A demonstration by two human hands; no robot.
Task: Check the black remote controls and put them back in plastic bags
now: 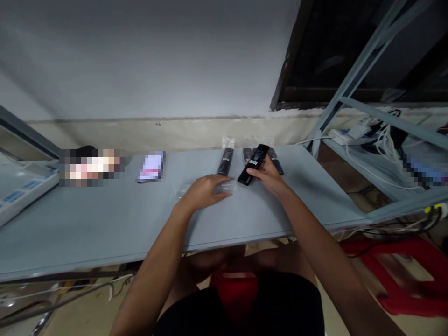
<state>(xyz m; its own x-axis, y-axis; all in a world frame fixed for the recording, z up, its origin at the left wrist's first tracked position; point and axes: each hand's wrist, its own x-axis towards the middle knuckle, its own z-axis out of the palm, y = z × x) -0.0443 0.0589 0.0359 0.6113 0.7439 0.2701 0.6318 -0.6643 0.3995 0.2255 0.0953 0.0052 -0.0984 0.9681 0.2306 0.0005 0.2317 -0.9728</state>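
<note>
My right hand (269, 177) grips a black remote control (254, 164), its thumb lying across the face with a white label. The remote slants above the table, partly covering the packed ones behind it. My left hand (205, 192) hovers low over the table with thumb and fingers apart, holding nothing. Clear plastic bags (227, 187) lie around and beneath its fingers; whether they touch I cannot tell. Beyond the left fingertips lies a remote in a clear sleeve (226, 161). More sleeved remotes (276, 163) lie behind my right hand.
The grey table (105, 228) runs along a pale wall. A phone (151, 167) and a blurred-out item (89, 166) lie to the left, near a white power strip (28, 189). At right are metal shelf posts, tangled cables (385, 135) and a red stool (402, 275).
</note>
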